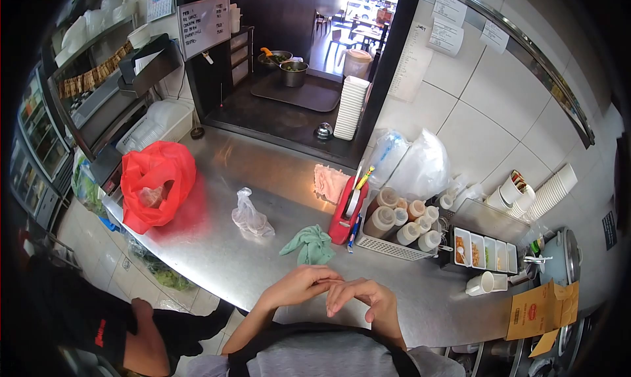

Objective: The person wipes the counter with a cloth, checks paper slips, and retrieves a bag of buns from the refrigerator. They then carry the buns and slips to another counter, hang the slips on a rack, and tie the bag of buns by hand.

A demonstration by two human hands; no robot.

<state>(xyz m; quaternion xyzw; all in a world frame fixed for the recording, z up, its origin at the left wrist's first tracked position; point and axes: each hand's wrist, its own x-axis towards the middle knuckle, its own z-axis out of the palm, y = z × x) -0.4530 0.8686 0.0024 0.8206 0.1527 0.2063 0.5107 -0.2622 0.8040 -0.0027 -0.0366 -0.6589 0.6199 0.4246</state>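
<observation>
My left hand [303, 287] and my right hand [361, 297] meet above the front edge of the steel counter [217, 239]. The left fingers stretch to the right, their tips touching or just behind the right hand. My right fingers bend loosely downward with the thumb apart. I see nothing held in either hand. Just beyond them lies a crumpled green cloth [310, 245]. Farther left sits a small knotted clear plastic bag [252, 214] with pale contents. A red tape dispenser [345, 212] stands behind the cloth on the right.
An open red plastic bag [158, 186] stands at the left. To the right are a basket [394, 247] of sauce bottles, a topping tray [485, 251], cups [480, 283] and a cardboard box [540, 310]. Another person's arm [144, 337] shows lower left. A pink cloth [330, 182] lies behind.
</observation>
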